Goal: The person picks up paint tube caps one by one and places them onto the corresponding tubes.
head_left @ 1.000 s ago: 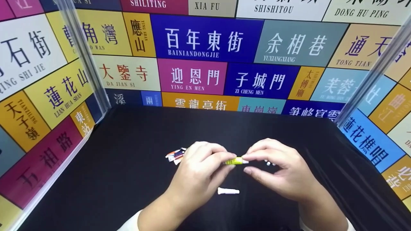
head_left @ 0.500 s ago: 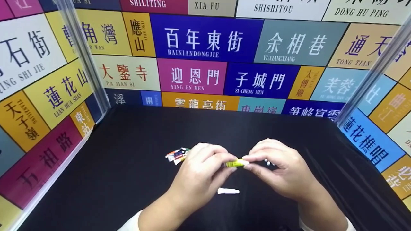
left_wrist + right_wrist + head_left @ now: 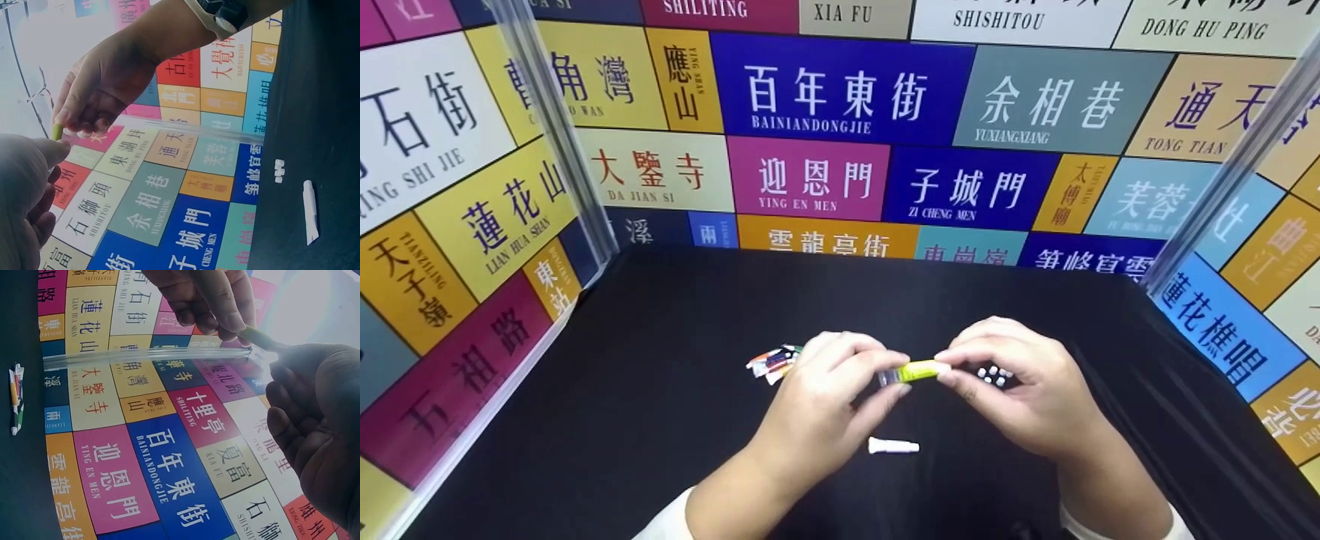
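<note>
Between my two hands, above the black cloth, is a small yellow paint tube [image 3: 919,370] with a white nozzle end. My left hand [image 3: 821,394] pinches its flat, pale tail between thumb and fingers. At the other end, my right hand [image 3: 1027,379] has thumb and forefinger pinched on the white tip, whose outer part they hide. The right wrist view shows the yellow tube [image 3: 260,338] bridging both sets of fingertips. Nearer my body, a white paint tube [image 3: 894,447] lies on the cloth below the hands.
Several colourful paint tubes [image 3: 771,363] lie in a pile left of my left hand, partly covered by it. Small white caps [image 3: 994,376] sit clustered behind my right hand. Sign-covered panels [image 3: 840,90] surround the black cloth [image 3: 675,307] at back and sides.
My right thumb, apart from the tube a second ago, has come in to pinch its white tip. Both hands have shifted slightly, baring more of the tube's tail and the caps behind.
</note>
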Demonstrator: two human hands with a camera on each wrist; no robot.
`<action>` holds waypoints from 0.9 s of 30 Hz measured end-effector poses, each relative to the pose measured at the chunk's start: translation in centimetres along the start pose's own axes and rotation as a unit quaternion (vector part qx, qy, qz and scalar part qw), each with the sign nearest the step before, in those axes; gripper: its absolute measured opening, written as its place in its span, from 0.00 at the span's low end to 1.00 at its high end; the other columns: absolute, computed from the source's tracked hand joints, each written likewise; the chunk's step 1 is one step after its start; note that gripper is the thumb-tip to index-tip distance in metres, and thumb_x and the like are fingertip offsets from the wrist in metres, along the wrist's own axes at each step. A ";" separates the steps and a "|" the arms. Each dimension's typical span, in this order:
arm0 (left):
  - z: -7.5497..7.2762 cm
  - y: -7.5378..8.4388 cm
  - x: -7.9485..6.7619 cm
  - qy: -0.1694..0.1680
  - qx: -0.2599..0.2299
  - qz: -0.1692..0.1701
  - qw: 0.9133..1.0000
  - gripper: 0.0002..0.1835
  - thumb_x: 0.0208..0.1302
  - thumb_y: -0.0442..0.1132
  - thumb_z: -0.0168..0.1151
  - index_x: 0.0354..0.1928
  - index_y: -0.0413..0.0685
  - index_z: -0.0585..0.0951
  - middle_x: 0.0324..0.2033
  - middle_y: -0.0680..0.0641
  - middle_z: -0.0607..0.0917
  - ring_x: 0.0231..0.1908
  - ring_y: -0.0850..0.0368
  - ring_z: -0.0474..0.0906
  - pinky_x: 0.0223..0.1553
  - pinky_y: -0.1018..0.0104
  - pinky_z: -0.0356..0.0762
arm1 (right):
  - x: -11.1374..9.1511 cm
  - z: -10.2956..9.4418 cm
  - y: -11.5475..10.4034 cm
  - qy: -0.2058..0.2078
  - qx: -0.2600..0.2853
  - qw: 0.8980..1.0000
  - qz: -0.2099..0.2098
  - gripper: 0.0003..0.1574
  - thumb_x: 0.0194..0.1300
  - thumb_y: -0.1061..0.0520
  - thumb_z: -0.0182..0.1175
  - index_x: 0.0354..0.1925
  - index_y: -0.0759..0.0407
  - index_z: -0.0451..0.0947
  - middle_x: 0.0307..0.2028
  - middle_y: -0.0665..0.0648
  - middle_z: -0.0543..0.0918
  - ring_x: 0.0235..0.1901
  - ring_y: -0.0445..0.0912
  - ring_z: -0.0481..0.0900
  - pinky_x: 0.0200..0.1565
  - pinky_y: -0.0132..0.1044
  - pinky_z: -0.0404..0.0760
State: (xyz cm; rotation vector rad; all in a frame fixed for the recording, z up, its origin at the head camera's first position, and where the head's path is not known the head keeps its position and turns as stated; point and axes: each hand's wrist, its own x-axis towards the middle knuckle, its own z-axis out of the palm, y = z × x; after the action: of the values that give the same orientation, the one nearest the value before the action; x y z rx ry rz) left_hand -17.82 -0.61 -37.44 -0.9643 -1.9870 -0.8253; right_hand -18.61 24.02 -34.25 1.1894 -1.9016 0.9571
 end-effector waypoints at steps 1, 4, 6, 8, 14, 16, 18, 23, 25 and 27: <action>0.0 0.0 0.0 0.001 0.001 0.000 1.000 0.14 0.66 0.44 0.77 0.52 0.54 0.90 0.44 0.54 0.89 0.47 0.56 0.83 0.55 0.64 0.79 | 0.0 0.0 0.0 0.000 0.002 1.000 0.000 0.17 0.52 0.69 0.80 0.40 0.56 0.91 0.34 0.54 0.90 0.36 0.43 0.85 0.46 0.26 0.82; 0.2 -0.2 -0.1 0.003 0.003 0.002 1.000 0.13 0.66 0.43 0.78 0.51 0.54 0.90 0.44 0.54 0.89 0.47 0.56 0.83 0.55 0.64 0.79 | -0.1 -0.2 0.3 -0.003 0.012 1.000 0.000 0.18 0.51 0.70 0.81 0.40 0.56 0.91 0.34 0.54 0.89 0.37 0.43 0.85 0.46 0.26 0.82; 0.5 -0.5 -0.2 0.004 0.001 0.002 1.000 0.13 0.66 0.43 0.78 0.51 0.54 0.91 0.43 0.55 0.89 0.46 0.56 0.83 0.54 0.64 0.79 | -0.2 -0.5 0.7 0.002 0.023 1.000 0.002 0.19 0.49 0.71 0.80 0.40 0.58 0.91 0.34 0.55 0.89 0.37 0.43 0.85 0.45 0.26 0.82; 0.9 -0.9 -0.3 0.000 -0.001 -0.004 1.000 0.12 0.66 0.44 0.78 0.50 0.55 0.91 0.42 0.55 0.89 0.45 0.56 0.82 0.53 0.64 0.78 | -0.4 -0.9 1.1 0.012 0.033 0.999 0.012 0.20 0.47 0.74 0.79 0.40 0.60 0.91 0.34 0.56 0.89 0.37 0.42 0.85 0.45 0.26 0.82; 2.6 -2.6 -1.1 -0.049 -0.003 -0.034 0.998 0.11 0.65 0.44 0.79 0.48 0.56 0.91 0.41 0.56 0.90 0.43 0.56 0.82 0.49 0.64 0.79 | -0.8 -2.3 2.9 0.048 0.005 0.993 0.105 0.21 0.49 0.77 0.75 0.40 0.61 0.91 0.35 0.54 0.89 0.36 0.38 0.83 0.41 0.25 0.80; 3.2 -3.2 -1.4 -0.077 -0.004 -0.047 0.996 0.12 0.64 0.44 0.79 0.48 0.57 0.92 0.41 0.56 0.90 0.43 0.56 0.82 0.48 0.63 0.79 | -0.9 -2.6 3.6 0.052 -0.010 0.988 0.145 0.19 0.52 0.76 0.75 0.41 0.59 0.92 0.36 0.52 0.89 0.36 0.36 0.83 0.39 0.24 0.80; 3.8 -3.8 -1.8 -0.108 -0.007 -0.062 0.992 0.11 0.64 0.44 0.79 0.48 0.57 0.92 0.40 0.55 0.90 0.42 0.55 0.82 0.48 0.62 0.80 | -1.2 -2.6 4.2 0.057 -0.015 0.982 0.180 0.17 0.55 0.74 0.75 0.41 0.58 0.92 0.37 0.50 0.90 0.35 0.36 0.83 0.37 0.24 0.79; 5.3 -4.7 -2.7 -0.160 -0.018 -0.087 0.983 0.10 0.65 0.44 0.78 0.47 0.56 0.92 0.39 0.55 0.91 0.42 0.55 0.84 0.48 0.61 0.81 | -1.8 -2.8 5.5 0.067 -0.021 0.967 0.246 0.14 0.59 0.70 0.75 0.42 0.56 0.92 0.38 0.46 0.90 0.35 0.38 0.83 0.37 0.25 0.78; 5.7 -4.7 -2.9 -0.175 -0.025 -0.095 0.980 0.10 0.65 0.44 0.78 0.47 0.56 0.93 0.38 0.55 0.91 0.43 0.55 0.84 0.49 0.61 0.82 | -1.9 -3.1 6.0 0.066 -0.025 0.960 0.270 0.13 0.61 0.68 0.75 0.42 0.55 0.93 0.38 0.45 0.90 0.35 0.38 0.83 0.37 0.25 0.79; 6.1 -4.8 -3.1 -0.190 -0.031 -0.104 0.976 0.10 0.65 0.45 0.78 0.47 0.56 0.93 0.38 0.55 0.91 0.43 0.55 0.85 0.50 0.62 0.82 | -2.0 -3.5 6.7 0.065 -0.027 0.954 0.291 0.12 0.62 0.67 0.75 0.43 0.55 0.93 0.38 0.43 0.90 0.34 0.38 0.83 0.38 0.24 0.79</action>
State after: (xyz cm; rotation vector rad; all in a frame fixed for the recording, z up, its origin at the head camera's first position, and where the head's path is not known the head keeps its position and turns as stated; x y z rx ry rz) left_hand -22.68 0.75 -44.11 -1.0212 -2.4365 -0.8706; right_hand -23.48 29.92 -35.73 0.5108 -2.1964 1.2381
